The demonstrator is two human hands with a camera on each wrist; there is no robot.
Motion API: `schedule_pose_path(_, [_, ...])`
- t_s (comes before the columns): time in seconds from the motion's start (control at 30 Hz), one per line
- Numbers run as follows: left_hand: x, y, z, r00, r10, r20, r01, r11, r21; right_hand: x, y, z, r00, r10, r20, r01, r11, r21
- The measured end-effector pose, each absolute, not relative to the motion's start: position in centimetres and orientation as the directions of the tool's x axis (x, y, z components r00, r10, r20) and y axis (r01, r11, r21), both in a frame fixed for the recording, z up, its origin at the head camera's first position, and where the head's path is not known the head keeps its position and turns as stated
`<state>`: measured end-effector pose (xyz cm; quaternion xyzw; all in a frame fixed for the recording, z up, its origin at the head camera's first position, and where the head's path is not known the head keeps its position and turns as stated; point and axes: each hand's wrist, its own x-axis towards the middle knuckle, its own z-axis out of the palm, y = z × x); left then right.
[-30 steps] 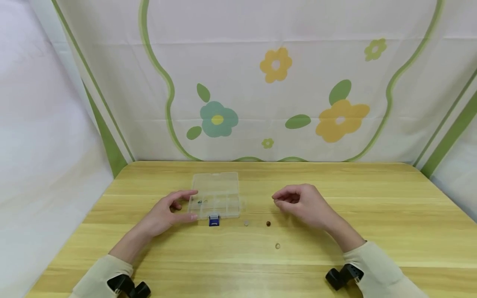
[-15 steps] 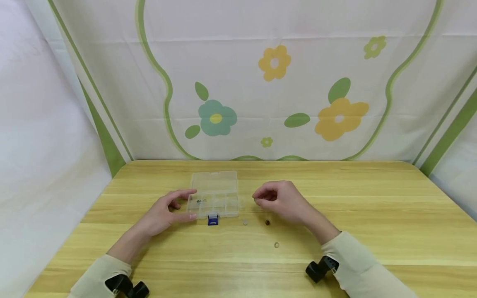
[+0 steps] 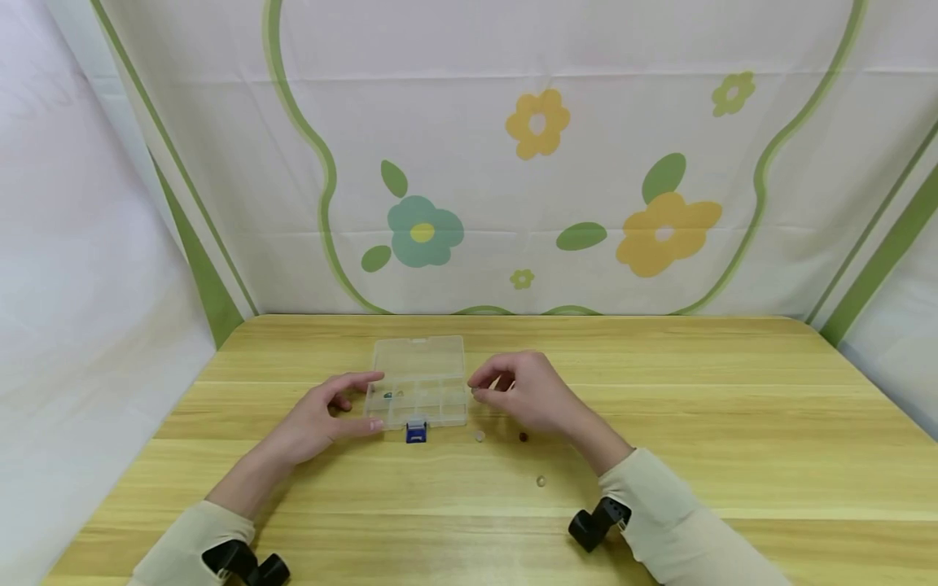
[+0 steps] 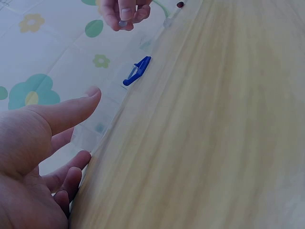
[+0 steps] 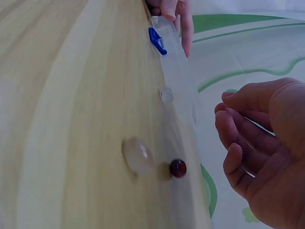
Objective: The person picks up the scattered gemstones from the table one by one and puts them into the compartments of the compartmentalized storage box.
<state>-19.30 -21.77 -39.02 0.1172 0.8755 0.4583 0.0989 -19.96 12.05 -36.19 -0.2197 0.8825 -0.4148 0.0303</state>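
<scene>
A clear plastic compartment box (image 3: 428, 399) lies with its lid raised at the back and a blue latch (image 3: 416, 432) at its front. My left hand (image 3: 315, 423) is spread at the box's left side, thumb and forefinger at its edges. A small green bead (image 3: 388, 395) and a pale one sit in a left compartment. My right hand (image 3: 531, 395) pinches a small greyish bead (image 4: 123, 23) between thumb and forefinger, just off the box's right edge. On the table lie a clear bead (image 3: 479, 437), a dark red bead (image 3: 523, 437) and a pale translucent bead (image 3: 541, 481).
The box stands on a wood-grain table (image 3: 659, 423). Behind the table hangs a white curtain (image 3: 469, 163) printed with flowers. Both wrists carry black cameras.
My right hand has moved left, carrying the small greyish bead to the box's right edge. The left hand and box have stayed in place.
</scene>
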Motion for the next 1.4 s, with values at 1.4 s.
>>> schedule_pose_path(1.4, [-19.5, -21.9, -39.0, -0.953, 0.294, -0.074, 0.109, 0.561, 0.821, -19.7, 8.9, -36.9, -0.865, -0.478, 0.154, -0.462, 0.636, -0.618])
